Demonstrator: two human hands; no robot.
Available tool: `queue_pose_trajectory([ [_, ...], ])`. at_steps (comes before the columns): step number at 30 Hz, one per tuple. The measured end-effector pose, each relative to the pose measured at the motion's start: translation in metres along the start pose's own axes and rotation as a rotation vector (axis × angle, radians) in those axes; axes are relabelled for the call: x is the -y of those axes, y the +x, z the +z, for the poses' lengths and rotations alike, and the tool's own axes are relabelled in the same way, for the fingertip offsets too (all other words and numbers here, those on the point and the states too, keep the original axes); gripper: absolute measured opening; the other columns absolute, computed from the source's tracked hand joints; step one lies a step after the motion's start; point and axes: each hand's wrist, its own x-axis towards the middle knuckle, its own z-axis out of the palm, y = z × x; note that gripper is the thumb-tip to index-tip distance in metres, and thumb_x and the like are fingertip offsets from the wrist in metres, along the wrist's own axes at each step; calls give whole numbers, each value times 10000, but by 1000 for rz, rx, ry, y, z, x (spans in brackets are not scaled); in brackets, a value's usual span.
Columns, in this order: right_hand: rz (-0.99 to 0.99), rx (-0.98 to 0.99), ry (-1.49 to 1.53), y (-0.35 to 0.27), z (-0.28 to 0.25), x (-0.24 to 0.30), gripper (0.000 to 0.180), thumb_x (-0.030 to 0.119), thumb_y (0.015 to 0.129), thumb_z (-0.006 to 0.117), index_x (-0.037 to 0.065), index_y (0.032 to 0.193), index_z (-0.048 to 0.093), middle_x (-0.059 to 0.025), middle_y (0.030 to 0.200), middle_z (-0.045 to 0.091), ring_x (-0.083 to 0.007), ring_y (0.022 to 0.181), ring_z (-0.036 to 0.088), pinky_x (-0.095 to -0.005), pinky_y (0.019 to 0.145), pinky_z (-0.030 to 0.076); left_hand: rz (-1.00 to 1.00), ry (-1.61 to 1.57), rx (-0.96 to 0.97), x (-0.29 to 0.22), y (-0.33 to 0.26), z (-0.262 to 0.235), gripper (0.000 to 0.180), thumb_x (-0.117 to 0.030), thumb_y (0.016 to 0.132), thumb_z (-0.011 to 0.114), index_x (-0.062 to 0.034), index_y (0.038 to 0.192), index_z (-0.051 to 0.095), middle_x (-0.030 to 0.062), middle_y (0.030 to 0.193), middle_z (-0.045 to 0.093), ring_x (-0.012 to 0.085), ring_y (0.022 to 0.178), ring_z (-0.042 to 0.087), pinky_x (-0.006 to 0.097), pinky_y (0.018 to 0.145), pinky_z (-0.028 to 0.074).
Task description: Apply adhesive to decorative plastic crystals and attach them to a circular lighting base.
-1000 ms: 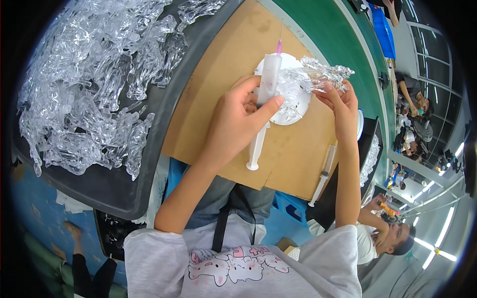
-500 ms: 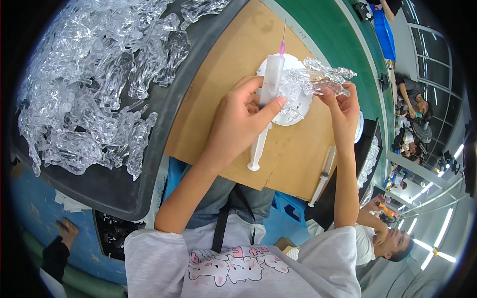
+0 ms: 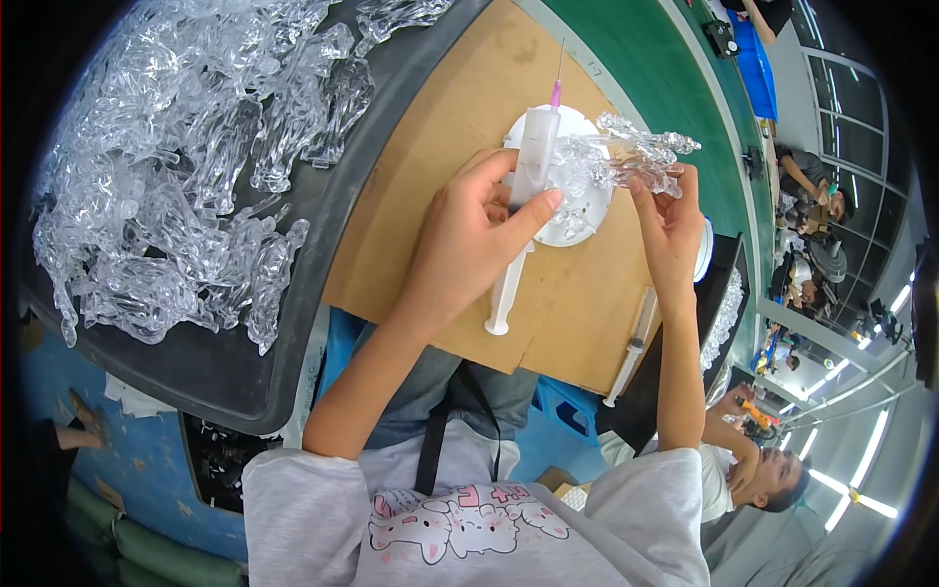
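My left hand [image 3: 479, 223] is closed around a syringe [image 3: 535, 147] with a pink-hubbed needle pointing away from me. Its white plunger sticks out below the hand toward me. Between the thumb and fingers of my right hand [image 3: 669, 217] is a clear plastic figure [image 3: 653, 174] with knobbly, branching ends. Under both lies a round white dish [image 3: 587, 223] with other clear pieces [image 3: 579, 186] on it. Where the held figure ends and those pieces begin is hard to make out. The needle tip is apart from the figure.
A dark tray [image 3: 323, 210] heaped with clear plastic figures [image 3: 196, 147] stands at left. The brown board [image 3: 430, 166] covers the worktop, with a second syringe [image 3: 634, 347] near its right edge. A black bin [image 3: 724, 284] holds clear pieces at right. Other people sit farther right.
My right hand has turned slightly and its fingers have shifted a little on the clear figure. My left hand and the syringe stay almost in place.
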Motion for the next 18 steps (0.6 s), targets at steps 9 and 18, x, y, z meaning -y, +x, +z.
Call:
queue_pose_trajectory([
  [9,-247,-57,-246,-6,18,3,214,71,862,578,-18,1020,465,-149,934,632,-194,871,640,-288,772,501,1,11,-16,1,-4,-4,311,-100,815,635,76,1052,540,61,910,576,87,722,579,207,571,455],
  [18,-230,-156,-160,-23,-14,3,315,135,804,650,32,1080,538,-108,932,655,-201,794,635,-279,733,483,-33,-41,-13,5,-3,-8,308,-93,844,618,43,1108,539,75,998,622,103,816,600,214,712,470],
])
